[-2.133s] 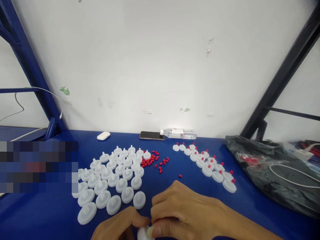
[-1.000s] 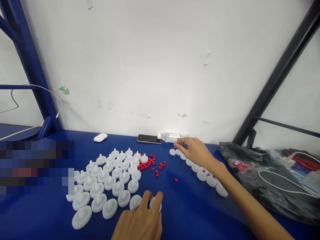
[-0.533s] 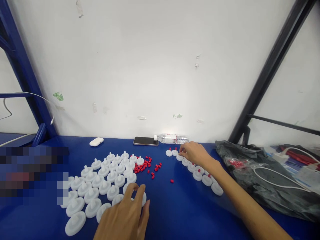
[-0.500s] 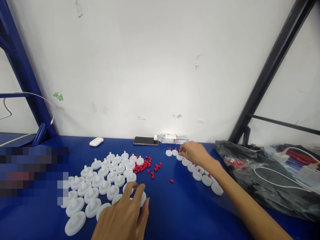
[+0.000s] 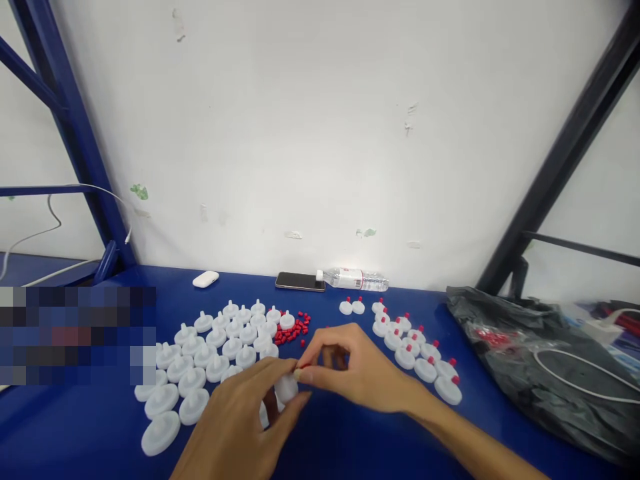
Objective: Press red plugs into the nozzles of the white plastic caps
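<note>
My left hand (image 5: 245,417) is closed around a white plastic disc (image 5: 287,388), held on edge between thumb and fingers. My right hand (image 5: 363,370) meets it there, thumb and forefinger pinched at the disc's centre. A trace of red shows between those fingertips, likely a small red cap mostly hidden by them. Beneath and left of my left hand stand several white discs (image 5: 192,381) with bare nozzles. Small loose red caps (image 5: 299,327) lie just behind my hands. To the right, several white discs with red caps on their nozzles (image 5: 425,369) stand in slanting rows.
Along the wall lie a phone (image 5: 300,282), a clear bottle on its side (image 5: 353,279) and a white case (image 5: 205,279). A black plastic bag (image 5: 540,393) with a cable over it covers the right side. Blue table (image 5: 345,440) shows in front.
My right hand has come from the capped discs on the right back to my left hand. My left hand has taken hold of a white disc. The view has shifted slightly left.
</note>
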`<action>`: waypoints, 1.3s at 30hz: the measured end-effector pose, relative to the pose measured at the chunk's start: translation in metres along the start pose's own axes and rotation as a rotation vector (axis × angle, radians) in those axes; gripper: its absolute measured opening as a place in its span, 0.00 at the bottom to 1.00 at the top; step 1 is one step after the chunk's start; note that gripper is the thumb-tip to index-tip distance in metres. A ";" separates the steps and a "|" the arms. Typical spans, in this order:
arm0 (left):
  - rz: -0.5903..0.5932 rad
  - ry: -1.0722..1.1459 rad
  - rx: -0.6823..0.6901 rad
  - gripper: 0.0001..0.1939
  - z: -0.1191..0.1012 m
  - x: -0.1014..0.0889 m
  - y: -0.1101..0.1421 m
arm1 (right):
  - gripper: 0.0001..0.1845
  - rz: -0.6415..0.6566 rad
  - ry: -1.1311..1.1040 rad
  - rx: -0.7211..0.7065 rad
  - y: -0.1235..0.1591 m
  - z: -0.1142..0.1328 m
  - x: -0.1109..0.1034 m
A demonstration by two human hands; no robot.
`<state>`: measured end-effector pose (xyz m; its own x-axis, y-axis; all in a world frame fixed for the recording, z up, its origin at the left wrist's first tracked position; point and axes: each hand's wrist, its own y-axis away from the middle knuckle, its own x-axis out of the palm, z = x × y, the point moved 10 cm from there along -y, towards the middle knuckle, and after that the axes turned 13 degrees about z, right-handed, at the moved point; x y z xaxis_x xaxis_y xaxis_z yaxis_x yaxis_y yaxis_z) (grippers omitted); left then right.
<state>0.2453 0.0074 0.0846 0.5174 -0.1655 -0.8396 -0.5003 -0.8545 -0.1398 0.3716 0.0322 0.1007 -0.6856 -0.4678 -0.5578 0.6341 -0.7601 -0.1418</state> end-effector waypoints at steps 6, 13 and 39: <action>-0.066 -0.143 -0.026 0.17 0.012 0.012 0.002 | 0.16 0.103 0.371 -0.084 0.000 0.008 0.024; 0.375 0.377 -0.195 0.15 0.004 0.024 0.000 | 0.23 0.274 0.123 -0.227 0.004 0.027 0.033; 0.280 0.025 0.017 0.14 -0.010 0.071 -0.001 | 0.12 -0.294 0.570 0.140 -0.002 -0.043 -0.065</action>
<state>0.2896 -0.0085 0.0300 0.3739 -0.4063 -0.8337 -0.6376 -0.7654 0.0871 0.4304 0.0835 0.1024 -0.5021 0.0513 -0.8633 0.3703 -0.8893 -0.2683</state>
